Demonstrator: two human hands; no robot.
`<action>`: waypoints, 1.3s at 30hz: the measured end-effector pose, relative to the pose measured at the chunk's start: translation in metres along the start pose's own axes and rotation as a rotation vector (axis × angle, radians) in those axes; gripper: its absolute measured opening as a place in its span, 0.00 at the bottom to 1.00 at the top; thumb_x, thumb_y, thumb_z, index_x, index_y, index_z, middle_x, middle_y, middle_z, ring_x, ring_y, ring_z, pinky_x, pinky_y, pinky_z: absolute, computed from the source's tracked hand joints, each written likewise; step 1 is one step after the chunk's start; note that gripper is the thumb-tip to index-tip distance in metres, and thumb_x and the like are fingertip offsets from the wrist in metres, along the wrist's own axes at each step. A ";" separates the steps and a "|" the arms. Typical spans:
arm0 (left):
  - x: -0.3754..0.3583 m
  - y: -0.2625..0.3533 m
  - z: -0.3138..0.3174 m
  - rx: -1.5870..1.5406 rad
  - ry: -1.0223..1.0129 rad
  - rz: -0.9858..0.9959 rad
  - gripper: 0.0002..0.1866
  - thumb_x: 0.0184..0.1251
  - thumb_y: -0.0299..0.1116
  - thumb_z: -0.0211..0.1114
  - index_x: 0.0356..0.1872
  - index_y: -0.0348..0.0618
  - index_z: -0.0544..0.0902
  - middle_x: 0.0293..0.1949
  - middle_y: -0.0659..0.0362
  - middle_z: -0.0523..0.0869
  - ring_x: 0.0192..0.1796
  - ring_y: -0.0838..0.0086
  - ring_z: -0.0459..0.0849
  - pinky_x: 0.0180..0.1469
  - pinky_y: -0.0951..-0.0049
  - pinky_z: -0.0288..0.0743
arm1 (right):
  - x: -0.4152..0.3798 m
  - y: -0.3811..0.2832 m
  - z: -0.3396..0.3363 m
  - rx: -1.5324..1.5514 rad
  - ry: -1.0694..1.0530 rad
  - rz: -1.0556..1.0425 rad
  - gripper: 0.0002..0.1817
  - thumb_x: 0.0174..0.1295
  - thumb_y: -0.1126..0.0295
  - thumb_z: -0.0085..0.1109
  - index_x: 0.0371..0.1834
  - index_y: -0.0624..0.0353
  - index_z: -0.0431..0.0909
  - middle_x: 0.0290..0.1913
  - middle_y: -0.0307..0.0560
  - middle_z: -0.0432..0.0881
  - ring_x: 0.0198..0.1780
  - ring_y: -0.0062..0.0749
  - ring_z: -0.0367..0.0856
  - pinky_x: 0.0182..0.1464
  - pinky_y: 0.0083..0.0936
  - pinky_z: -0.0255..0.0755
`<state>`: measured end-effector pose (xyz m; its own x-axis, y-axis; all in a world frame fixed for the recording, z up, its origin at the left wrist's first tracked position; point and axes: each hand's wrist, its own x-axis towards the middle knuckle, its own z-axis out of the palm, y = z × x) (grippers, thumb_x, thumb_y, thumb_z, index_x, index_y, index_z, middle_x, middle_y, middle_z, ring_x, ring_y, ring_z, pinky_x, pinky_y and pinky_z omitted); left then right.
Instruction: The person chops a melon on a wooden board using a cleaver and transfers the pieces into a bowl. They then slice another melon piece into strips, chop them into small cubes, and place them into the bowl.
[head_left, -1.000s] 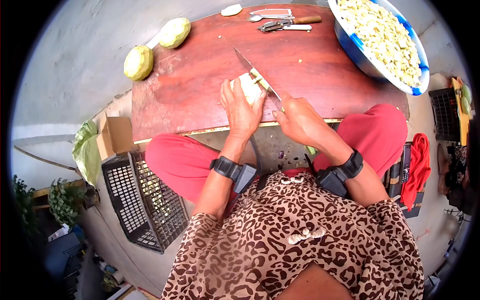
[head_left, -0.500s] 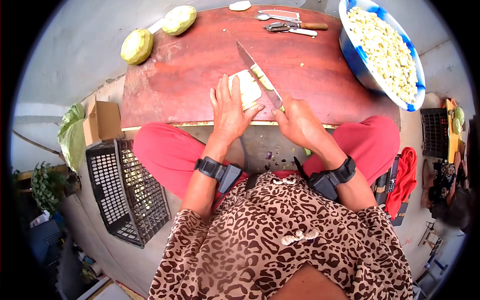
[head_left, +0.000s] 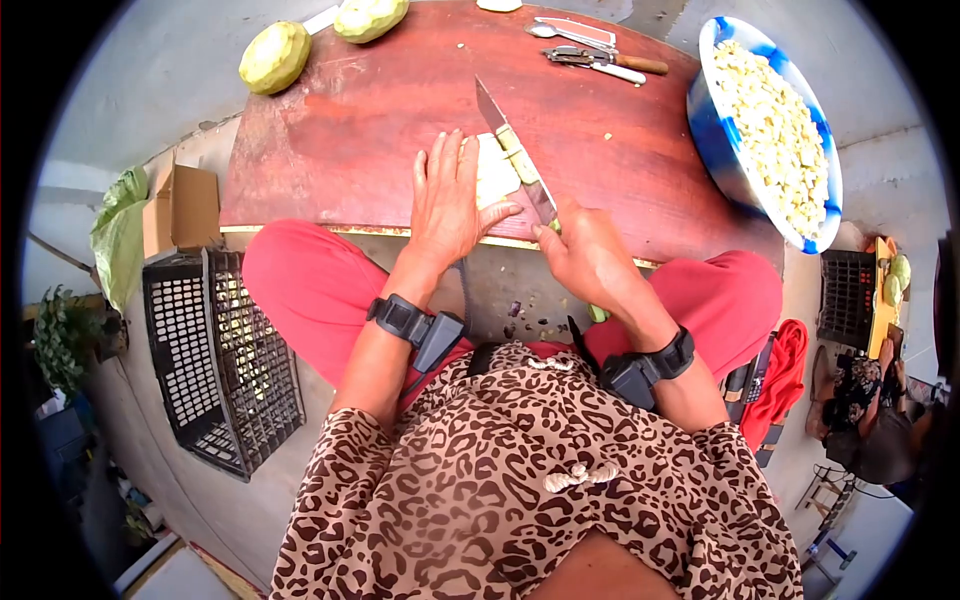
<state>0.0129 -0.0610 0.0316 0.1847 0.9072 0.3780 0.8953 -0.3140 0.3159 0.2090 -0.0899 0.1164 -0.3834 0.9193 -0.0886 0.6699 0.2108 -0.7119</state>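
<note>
A red wooden board (head_left: 380, 130) lies across the person's lap. The left hand (head_left: 447, 205) presses flat, fingers spread, on a pale vegetable piece (head_left: 494, 172) at the board's near edge. The right hand (head_left: 585, 250) is wrapped tight around a knife (head_left: 512, 150), blade resting on the piece.

Your left hand (head_left: 446, 203) now lies flatter over the pale vegetable piece (head_left: 494, 172), fingers spread wider than a second ago. Your knife (head_left: 516, 166) now lies lower across the piece, a cut strip clinging to its blade.
</note>
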 end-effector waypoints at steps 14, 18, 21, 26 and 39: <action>0.002 0.008 0.001 0.043 0.052 -0.014 0.42 0.54 0.57 0.70 0.65 0.40 0.71 0.67 0.44 0.67 0.70 0.49 0.62 0.72 0.48 0.52 | 0.001 -0.001 -0.001 -0.058 0.037 -0.080 0.12 0.59 0.76 0.58 0.36 0.78 0.69 0.24 0.76 0.77 0.32 0.72 0.80 0.34 0.54 0.72; 0.001 0.007 -0.005 -0.006 0.021 -0.004 0.44 0.52 0.58 0.71 0.66 0.41 0.70 0.68 0.44 0.65 0.71 0.48 0.60 0.73 0.47 0.50 | 0.001 0.001 0.001 -0.071 0.056 -0.105 0.12 0.59 0.76 0.59 0.35 0.77 0.69 0.24 0.76 0.77 0.32 0.72 0.79 0.34 0.54 0.73; -0.001 0.003 -0.005 -0.035 0.007 0.018 0.47 0.49 0.58 0.73 0.68 0.42 0.69 0.69 0.43 0.63 0.71 0.46 0.58 0.74 0.47 0.49 | 0.001 -0.001 0.000 -0.073 0.037 -0.071 0.12 0.60 0.76 0.59 0.35 0.76 0.69 0.24 0.76 0.77 0.32 0.73 0.79 0.34 0.54 0.73; -0.003 0.000 -0.001 -0.042 0.038 0.023 0.51 0.45 0.57 0.76 0.70 0.42 0.66 0.70 0.43 0.63 0.71 0.46 0.58 0.74 0.47 0.49 | -0.001 -0.001 0.000 -0.082 0.012 -0.087 0.12 0.60 0.75 0.59 0.36 0.76 0.68 0.25 0.76 0.77 0.33 0.73 0.79 0.34 0.54 0.72; 0.001 0.001 -0.002 -0.067 0.014 0.007 0.45 0.48 0.55 0.74 0.67 0.44 0.72 0.69 0.46 0.65 0.70 0.48 0.61 0.72 0.48 0.53 | 0.000 0.001 -0.001 -0.069 -0.022 -0.024 0.13 0.62 0.73 0.59 0.37 0.75 0.67 0.26 0.76 0.78 0.33 0.73 0.80 0.35 0.54 0.73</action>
<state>0.0137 -0.0607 0.0342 0.1851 0.9009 0.3925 0.8647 -0.3391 0.3705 0.2103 -0.0894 0.1169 -0.4131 0.9064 -0.0880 0.7026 0.2558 -0.6640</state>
